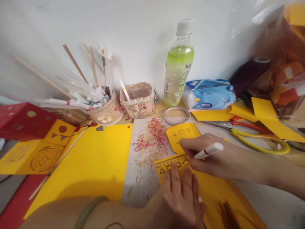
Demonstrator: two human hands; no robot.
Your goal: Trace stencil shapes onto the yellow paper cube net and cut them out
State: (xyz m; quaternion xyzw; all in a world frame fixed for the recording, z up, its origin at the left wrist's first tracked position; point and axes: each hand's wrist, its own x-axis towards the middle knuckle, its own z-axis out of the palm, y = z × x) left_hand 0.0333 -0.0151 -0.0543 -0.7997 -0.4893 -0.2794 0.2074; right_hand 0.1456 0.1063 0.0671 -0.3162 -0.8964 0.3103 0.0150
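White wall (135, 35) ahead, red-speckled pale board (137, 184) below, I see the right hand (214, 165) clamped round a slim white marker (211, 150) over a yellow paper card (172, 132), the left hand (176, 197), fingers slightly apart, flattening a see-through stencil ruler (164, 163).

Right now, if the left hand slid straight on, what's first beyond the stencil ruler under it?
Likely the right hand, gripping the marker just ahead of the left hand. Depth is unclear, so the gap can't be judged.

The single head view looks forward and down, close over the worktop (160, 111), facing a wall (133, 41) at twelve o'clock.
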